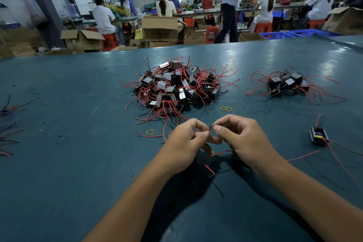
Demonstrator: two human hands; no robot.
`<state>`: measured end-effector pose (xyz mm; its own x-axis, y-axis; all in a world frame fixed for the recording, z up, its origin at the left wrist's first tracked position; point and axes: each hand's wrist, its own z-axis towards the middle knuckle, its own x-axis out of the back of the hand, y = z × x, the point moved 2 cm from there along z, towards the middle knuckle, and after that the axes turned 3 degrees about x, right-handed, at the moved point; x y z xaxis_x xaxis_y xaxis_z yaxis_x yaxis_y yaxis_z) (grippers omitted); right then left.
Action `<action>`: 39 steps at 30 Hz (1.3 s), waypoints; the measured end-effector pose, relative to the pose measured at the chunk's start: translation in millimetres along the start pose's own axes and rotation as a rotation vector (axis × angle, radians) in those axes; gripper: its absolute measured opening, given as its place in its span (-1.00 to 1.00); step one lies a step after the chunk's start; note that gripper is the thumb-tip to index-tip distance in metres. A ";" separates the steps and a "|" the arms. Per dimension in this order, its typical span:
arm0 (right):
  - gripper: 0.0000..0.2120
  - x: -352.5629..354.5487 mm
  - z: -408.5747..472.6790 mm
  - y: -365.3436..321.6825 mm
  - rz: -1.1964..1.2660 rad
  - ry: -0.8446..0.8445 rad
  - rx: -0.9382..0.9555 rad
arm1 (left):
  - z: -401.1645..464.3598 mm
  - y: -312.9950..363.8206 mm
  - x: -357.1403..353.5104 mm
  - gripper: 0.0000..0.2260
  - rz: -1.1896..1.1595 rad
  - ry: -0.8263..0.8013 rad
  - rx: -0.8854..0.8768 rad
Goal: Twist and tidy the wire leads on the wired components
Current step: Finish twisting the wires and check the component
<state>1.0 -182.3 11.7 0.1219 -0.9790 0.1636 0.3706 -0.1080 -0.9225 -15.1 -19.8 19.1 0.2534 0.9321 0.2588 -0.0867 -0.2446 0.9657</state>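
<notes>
My left hand (pixel 185 139) and my right hand (pixel 241 135) meet just above the teal table (pixel 78 143), each pinching a short dark wire lead (pixel 210 128) between thumb and forefinger. Red leads (pixel 218 153) trail down from under my hands; the component they belong to is mostly hidden beneath my right hand. A large pile of black wired components (pixel 174 86) with red and black leads lies just beyond my hands. A smaller pile (pixel 286 85) sits to the right. One single component (pixel 318 136) with red leads lies at the near right.
Yellow rubber bands lie on the table: two (pixel 226 108) by the big pile, one (pixel 150 132) left of my left hand. Loose wires (pixel 7 124) lie at the left edge. People, cardboard boxes and blue crates (pixel 294 34) stand beyond the table's far edge.
</notes>
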 end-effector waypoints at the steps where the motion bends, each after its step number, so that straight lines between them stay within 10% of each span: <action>1: -0.90 -0.1 -0.4 -0.1 -0.009 0.008 0.007 | -0.4 0.5 -0.1 -0.94 -0.002 0.000 -0.002; 26: -0.92 -3.7 -0.8 3.7 0.065 0.009 0.012 | -0.4 -1.0 -2.7 -0.91 0.001 0.014 -0.003; 39: -0.87 -1.1 -6.7 -10.5 -0.339 -0.096 0.227 | -4.4 11.7 12.1 -0.90 0.593 0.265 -0.387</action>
<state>-9.3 -181.3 18.9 0.0392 -0.8731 0.4860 0.5966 -0.3697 -0.7123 -17.3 -10.2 33.5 -0.1769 0.7186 0.6726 -0.4811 -0.6593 0.5778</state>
